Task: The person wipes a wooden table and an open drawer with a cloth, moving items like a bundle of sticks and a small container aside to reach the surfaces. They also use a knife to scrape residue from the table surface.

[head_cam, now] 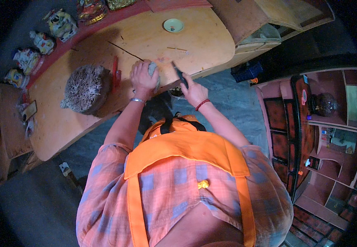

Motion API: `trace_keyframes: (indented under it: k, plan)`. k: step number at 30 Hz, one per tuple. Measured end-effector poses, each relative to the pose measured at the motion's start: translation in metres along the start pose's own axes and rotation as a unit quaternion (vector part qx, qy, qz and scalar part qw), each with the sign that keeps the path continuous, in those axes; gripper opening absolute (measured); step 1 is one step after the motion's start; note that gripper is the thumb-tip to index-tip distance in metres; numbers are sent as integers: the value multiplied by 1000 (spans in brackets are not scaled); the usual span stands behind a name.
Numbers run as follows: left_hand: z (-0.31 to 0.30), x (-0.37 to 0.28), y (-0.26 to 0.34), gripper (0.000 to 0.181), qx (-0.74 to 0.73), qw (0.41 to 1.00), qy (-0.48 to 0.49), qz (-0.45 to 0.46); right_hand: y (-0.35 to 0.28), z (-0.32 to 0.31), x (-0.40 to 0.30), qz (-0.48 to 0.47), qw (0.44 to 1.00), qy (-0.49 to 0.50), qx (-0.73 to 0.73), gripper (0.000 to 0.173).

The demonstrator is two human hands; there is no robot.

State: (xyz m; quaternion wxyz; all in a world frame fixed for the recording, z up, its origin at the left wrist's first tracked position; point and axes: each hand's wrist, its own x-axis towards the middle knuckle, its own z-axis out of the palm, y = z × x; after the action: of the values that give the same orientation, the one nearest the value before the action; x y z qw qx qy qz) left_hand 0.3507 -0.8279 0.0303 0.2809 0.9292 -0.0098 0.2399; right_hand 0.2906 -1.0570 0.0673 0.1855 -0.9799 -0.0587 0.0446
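My left hand is closed over a pale grey-green lump, possibly cloth or clay, at the front edge of the wooden table. A thin dark stick lies on the wood with one end at that hand's fingers. My right hand grips a slim dark-handled tool by its handle, its tip pointing away over the table edge; its exact kind is unclear. Left of my left hand stand red stick-like items and a round pot packed with thin upright stubs.
Several painted lion-like figurines line the red back ledge. A small pale dish and a thin stick lie farther back. Wooden box shelving stands at the right end, above a blue basket. A shelf cabinet stands far right.
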Motion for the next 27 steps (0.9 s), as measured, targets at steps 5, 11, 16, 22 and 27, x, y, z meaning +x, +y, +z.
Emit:
trace_keyframes:
  k: [5, 11, 16, 22, 27]
  plan:
    - [-6, 0, 4, 43, -3, 1000, -21, -17, 12, -14, 8, 69, 997, -18, -8, 49]
    - [0, 1, 0, 44, 14, 1000, -24, -13, 12, 12, 5, -3, 1000, 24, 14, 50]
    - [0, 0, 0, 44, 14, 999, -33, -19, 32, 2, 11, 56, 998, 37, 11, 50]
    - [-3, 0, 2, 45, 3, 998, -48, -28, 36, 3, 8, 40, 999, 33, -6, 49]
    - [2, 1, -1, 44, 9, 1000, -19, -12, 64, -8, 19, 54, 990, 117, 55, 42]
